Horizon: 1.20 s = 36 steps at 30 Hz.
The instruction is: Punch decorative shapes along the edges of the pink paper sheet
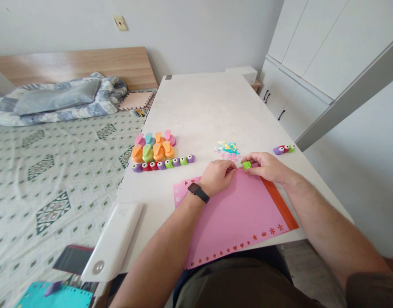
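A pink sheet of paper (pixel 234 214) lies before me, with small shapes punched along its edges and an orange strip (pixel 279 205) showing at its right side. At the sheet's far edge, my right hand (pixel 265 167) grips a small green craft punch (pixel 246 165) between thumb and fingers. My left hand (pixel 218 176), with a black band on its wrist, pinches the same edge just left of the punch. Right beyond both hands is a pile of blue, yellow and pink paper bits (pixel 227 148).
Large colourful craft punches (pixel 157 150) stand at the left, with a row of small punches (pixel 161 165) before them. More small punches (pixel 284 149) sit at the right table edge. A white elongated device (pixel 116 239) lies at the near left of the white table (pixel 205 102).
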Each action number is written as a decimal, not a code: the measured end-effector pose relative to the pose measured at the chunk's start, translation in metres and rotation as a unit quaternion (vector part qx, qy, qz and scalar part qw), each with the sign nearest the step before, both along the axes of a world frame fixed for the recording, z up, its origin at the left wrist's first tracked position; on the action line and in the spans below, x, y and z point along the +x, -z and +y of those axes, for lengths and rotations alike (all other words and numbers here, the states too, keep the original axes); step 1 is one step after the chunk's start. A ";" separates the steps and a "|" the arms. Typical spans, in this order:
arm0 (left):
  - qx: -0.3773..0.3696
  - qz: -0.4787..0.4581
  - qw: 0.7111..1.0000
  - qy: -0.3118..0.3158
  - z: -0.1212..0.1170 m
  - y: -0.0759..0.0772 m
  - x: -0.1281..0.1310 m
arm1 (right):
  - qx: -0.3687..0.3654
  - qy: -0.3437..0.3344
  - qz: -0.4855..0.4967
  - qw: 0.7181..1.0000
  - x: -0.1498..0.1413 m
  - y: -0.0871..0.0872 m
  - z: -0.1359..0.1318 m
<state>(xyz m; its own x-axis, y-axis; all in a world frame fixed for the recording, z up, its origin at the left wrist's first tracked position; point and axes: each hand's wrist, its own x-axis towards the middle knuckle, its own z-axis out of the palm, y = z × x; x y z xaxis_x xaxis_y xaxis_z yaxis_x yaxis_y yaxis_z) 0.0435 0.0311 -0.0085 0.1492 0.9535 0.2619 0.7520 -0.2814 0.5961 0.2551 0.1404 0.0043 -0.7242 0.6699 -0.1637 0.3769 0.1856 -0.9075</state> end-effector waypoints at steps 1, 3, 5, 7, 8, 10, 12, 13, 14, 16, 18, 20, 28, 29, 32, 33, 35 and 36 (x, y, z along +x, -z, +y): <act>-0.001 0.001 1.000 0.000 0.000 0.000 0.000 | 0.006 -0.002 -0.003 1.000 0.000 0.000 0.000; -0.002 0.001 1.000 0.001 0.000 -0.001 0.000 | 0.018 -0.002 -0.008 1.000 0.000 0.001 0.000; -0.001 0.004 1.000 0.002 0.000 -0.001 0.000 | 0.029 0.003 -0.013 1.000 -0.001 0.003 0.001; -0.004 0.010 1.000 0.000 -0.001 -0.002 0.000 | 0.043 0.005 -0.020 0.999 -0.002 0.003 0.001; -0.006 0.014 1.000 -0.001 -0.001 -0.003 0.001 | 0.051 0.004 -0.023 0.998 -0.002 0.002 0.000; -0.005 0.020 1.000 -0.007 -0.001 -0.004 0.003 | 0.063 -0.002 -0.026 0.998 -0.003 0.001 0.000; -0.001 0.011 1.000 -0.012 0.000 -0.004 0.006 | 0.067 -0.007 -0.021 0.998 -0.004 -0.002 -0.001; 0.000 0.001 1.000 -0.012 0.001 -0.005 0.008 | 0.066 -0.009 -0.017 0.998 -0.005 -0.003 -0.002; -0.001 -0.010 1.000 -0.010 0.003 -0.005 0.011 | 0.065 -0.012 -0.013 0.998 -0.005 -0.003 -0.003; -0.010 -0.020 1.000 0.002 0.008 -0.006 0.016 | 0.065 -0.018 -0.004 0.998 -0.006 -0.005 -0.003; -0.023 -0.014 1.000 0.013 0.014 -0.006 0.020 | 0.072 -0.021 0.002 0.997 -0.006 -0.006 -0.004; -0.038 -0.011 0.999 0.017 0.019 -0.006 0.022 | 0.086 -0.019 -0.001 0.996 -0.006 -0.006 -0.004; -0.059 0.003 0.998 0.024 0.026 -0.005 0.020 | 0.106 -0.018 -0.008 0.994 -0.006 -0.002 -0.005; -0.056 0.008 0.998 0.025 0.026 -0.005 0.020 | 0.104 -0.017 -0.004 0.994 -0.006 -0.001 -0.005; -0.051 0.016 0.998 0.029 0.027 -0.004 0.020 | 0.108 -0.018 -0.001 0.994 -0.006 0.002 -0.004; -0.050 0.017 0.998 0.031 0.027 -0.004 0.020 | 0.111 -0.018 -0.001 0.994 -0.006 0.003 -0.004; -0.046 0.015 0.998 0.034 0.027 -0.005 0.021 | 0.113 -0.015 0.000 0.993 -0.006 0.004 -0.004; -0.046 0.014 0.998 0.034 0.027 -0.005 0.021 | 0.113 -0.015 0.002 0.994 -0.006 0.005 -0.004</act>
<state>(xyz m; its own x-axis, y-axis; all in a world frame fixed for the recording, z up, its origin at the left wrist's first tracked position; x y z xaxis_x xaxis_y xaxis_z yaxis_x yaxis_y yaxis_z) 0.0642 0.0578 -0.0037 0.2214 0.9605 0.1684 0.7498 -0.2781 0.6004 0.2493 0.1360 -0.0003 -0.7446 0.6675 -0.0085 0.3640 0.3953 -0.8434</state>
